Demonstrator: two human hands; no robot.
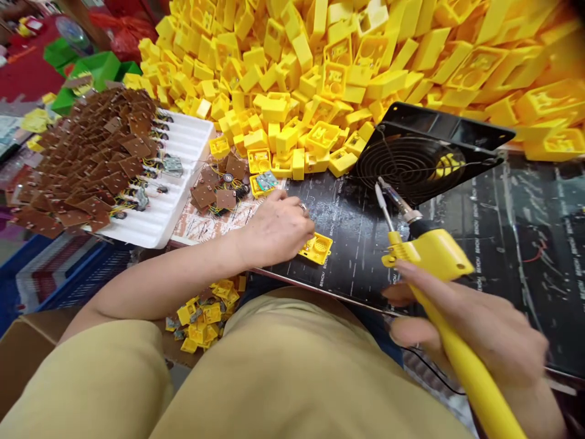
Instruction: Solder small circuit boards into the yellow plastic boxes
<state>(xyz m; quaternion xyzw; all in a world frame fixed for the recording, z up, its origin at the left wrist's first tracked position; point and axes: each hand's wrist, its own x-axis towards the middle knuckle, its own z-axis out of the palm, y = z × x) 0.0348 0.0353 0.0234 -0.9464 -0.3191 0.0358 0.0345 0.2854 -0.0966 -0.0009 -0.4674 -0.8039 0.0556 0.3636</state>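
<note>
Past khaki shirt (pixel 297 366), grips soldering tool (pixel 441 253) in right hand (pixel 489 317), partly covers with left hand (pixel 278 228), unclear whether pinching, yellow case (pixel 319 248) on black mat (pixel 351 244), probably light, stiff, best held by sides.

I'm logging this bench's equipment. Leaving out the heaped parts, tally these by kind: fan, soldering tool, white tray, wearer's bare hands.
Black square fan with round wire grille: 1
Yellow-handled, metal-tipped soldering tool: 1
White ridged tray: 1
Bare hands, left hand and right hand: 2
Total: 5
</note>
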